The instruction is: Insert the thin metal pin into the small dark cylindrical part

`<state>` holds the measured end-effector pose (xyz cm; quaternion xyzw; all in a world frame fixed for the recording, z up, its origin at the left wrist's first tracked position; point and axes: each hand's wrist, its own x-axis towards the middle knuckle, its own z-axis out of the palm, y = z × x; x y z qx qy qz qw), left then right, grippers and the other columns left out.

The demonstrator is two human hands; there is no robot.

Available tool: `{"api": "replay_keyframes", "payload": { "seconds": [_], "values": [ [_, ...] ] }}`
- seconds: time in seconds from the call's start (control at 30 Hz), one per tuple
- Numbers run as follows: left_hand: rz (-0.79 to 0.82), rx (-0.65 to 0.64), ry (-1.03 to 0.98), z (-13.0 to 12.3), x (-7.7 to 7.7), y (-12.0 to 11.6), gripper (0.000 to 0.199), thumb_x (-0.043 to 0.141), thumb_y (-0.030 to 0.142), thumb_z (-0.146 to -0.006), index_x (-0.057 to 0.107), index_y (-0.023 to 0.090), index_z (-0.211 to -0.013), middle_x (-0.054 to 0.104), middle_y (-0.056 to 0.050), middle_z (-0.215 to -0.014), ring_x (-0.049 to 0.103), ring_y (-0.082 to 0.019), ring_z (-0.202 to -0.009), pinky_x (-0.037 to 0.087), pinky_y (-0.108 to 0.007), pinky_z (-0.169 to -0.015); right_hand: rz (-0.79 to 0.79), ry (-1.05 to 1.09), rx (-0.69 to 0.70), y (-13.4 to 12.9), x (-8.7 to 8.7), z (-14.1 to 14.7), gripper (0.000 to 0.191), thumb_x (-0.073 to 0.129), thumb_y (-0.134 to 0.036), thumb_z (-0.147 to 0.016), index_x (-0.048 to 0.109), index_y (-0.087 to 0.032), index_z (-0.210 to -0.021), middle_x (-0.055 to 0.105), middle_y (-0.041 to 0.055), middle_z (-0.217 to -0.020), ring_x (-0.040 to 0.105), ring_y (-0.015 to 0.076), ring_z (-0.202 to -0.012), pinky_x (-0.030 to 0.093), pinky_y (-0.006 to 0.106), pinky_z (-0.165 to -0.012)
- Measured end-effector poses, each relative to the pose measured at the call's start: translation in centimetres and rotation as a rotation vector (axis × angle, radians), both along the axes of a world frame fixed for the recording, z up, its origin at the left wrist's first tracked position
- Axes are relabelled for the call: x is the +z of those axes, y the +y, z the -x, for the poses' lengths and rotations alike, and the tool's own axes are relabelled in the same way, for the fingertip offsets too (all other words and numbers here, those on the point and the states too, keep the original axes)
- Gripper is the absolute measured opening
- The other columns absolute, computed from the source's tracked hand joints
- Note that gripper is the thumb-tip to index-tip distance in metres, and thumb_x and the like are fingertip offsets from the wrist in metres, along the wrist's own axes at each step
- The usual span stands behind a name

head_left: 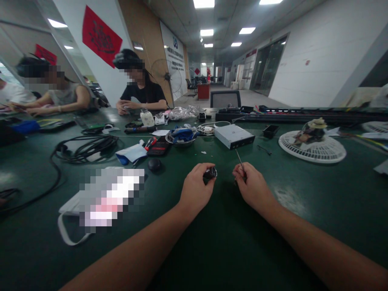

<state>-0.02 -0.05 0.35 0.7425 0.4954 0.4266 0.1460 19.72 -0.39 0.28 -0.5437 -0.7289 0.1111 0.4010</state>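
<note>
My left hand (198, 184) is closed around a small black cylindrical part (210, 173), whose round open end with a pale rim faces right. Held in my right hand (251, 184) is what looks like a screwdriver (239, 157); its thin metal shaft points up and away, and most of its handle is hidden in the fingers. The two hands are apart, above the green table (224, 238). Just beyond them lies a silver optical disc drive (233, 135) with a black front.
White fan grille (312, 151) with a motor lies right. Left are coiled black cable (87, 147), a black mouse (154, 164), a red-and-black screwdriver (150, 143) and a blurred-out device (106, 198). A metal bowl (182, 139) holds blue items. Two people (141, 93) sit across the table.
</note>
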Motion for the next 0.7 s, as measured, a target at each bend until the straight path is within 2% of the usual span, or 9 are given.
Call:
{"api": "replay_keyframes", "payload": {
  "seconds": [0.1, 0.17, 0.23, 0.3, 0.4, 0.5, 0.57, 0.7],
  "values": [
    [-0.004, 0.0, 0.006, 0.05, -0.08, 0.02, 0.034, 0.066, 0.01, -0.082, 0.065, 0.024, -0.114, 0.069, -0.002, -0.113, 0.064, -0.02, -0.105, 0.052, -0.038, -0.096, 0.071, 0.077, 0.006, 0.0, -0.06, 0.01, 0.02, 0.04, -0.021, -0.096, 0.059, -0.02, -0.092, 0.064, 0.0049, -0.081, 0.059, 0.0178, -0.067, 0.044, 0.032, -0.064],
    [-0.01, -0.002, 0.008, 0.05, -0.1, 0.04, 0.035, 0.066, 0.009, -0.082, 0.065, 0.024, -0.114, 0.069, -0.002, -0.113, 0.064, -0.02, -0.105, 0.052, -0.038, -0.096, 0.117, 0.151, 0.008, 0.02, -0.13, 0.07, 0.021, 0.041, -0.025, -0.098, 0.059, -0.02, -0.09, 0.067, 0.0053, -0.08, 0.059, 0.017, -0.063, 0.045, 0.032, -0.061],
    [-0.01, -0.007, 0.01, 0.05, -0.11, 0.07, 0.035, 0.067, 0.009, -0.082, 0.065, 0.024, -0.114, 0.069, -0.002, -0.113, 0.064, -0.02, -0.105, 0.052, -0.038, -0.096, 0.172, 0.267, 0.011, 0.11, -0.22, 0.16, 0.016, 0.047, -0.03, -0.096, 0.053, -0.022, -0.083, 0.07, 0.0056, -0.083, 0.059, 0.016, -0.06, 0.045, 0.031, -0.059],
    [-0.008, -0.01, 0.012, 0.04, -0.1, 0.08, 0.035, 0.067, 0.009, -0.081, 0.065, 0.023, -0.114, 0.069, -0.002, -0.112, 0.064, -0.02, -0.105, 0.052, -0.038, -0.096, 0.251, 0.411, 0.029, 0.22, -0.31, 0.23, 0.022, 0.056, -0.036, -0.093, 0.044, -0.024, -0.079, 0.072, 0.0046, -0.083, 0.059, 0.0153, -0.057, 0.046, 0.029, -0.055],
    [-0.006, -0.01, 0.01, 0.05, -0.14, 0.09, 0.034, 0.067, 0.01, -0.082, 0.064, 0.024, -0.113, 0.069, -0.002, -0.112, 0.064, -0.019, -0.105, 0.051, -0.037, -0.096, 0.352, 0.533, 0.072, 0.31, -0.4, 0.21, 0.038, 0.063, -0.048, -0.089, 0.035, -0.025, -0.074, 0.067, 0.0001, -0.065, 0.056, 0.0147, -0.049, 0.04, 0.027, -0.045],
    [-0.006, -0.013, 0.01, 0.07, -0.2, 0.1, 0.034, 0.067, 0.01, -0.082, 0.064, 0.024, -0.113, 0.069, -0.002, -0.112, 0.064, -0.02, -0.104, 0.052, -0.038, -0.095, 0.36, 0.541, 0.106, 0.25, -0.35, 0.11, 0.044, 0.06, -0.053, -0.09, 0.034, -0.025, -0.07, 0.056, -0.004, -0.05, 0.05, 0.0127, -0.043, 0.033, 0.025, -0.042],
    [-0.008, -0.015, 0.011, 0.08, -0.22, 0.11, 0.035, 0.067, 0.01, -0.082, 0.064, 0.024, -0.114, 0.069, -0.002, -0.112, 0.064, -0.02, -0.105, 0.052, -0.038, -0.095, 0.367, 0.572, 0.129, 0.24, -0.31, 0.07, 0.045, 0.063, -0.052, -0.089, 0.033, -0.025, -0.069, 0.055, -0.005, -0.049, 0.049, 0.0118, -0.043, 0.031, 0.024, -0.041],
    [0.0, -0.013, 0.015, 0.08, -0.11, 0.11, 0.034, 0.067, 0.01, -0.082, 0.065, 0.023, -0.113, 0.069, -0.003, -0.112, 0.064, -0.02, -0.105, 0.051, -0.039, -0.096, 0.41, 0.66, 0.152, 0.54, -0.4, 0.02, 0.045, 0.065, -0.051, -0.088, 0.032, -0.025, -0.07, 0.061, -0.003, -0.057, 0.048, 0.0114, -0.045, 0.033, 0.025, -0.042]
  ]
}}
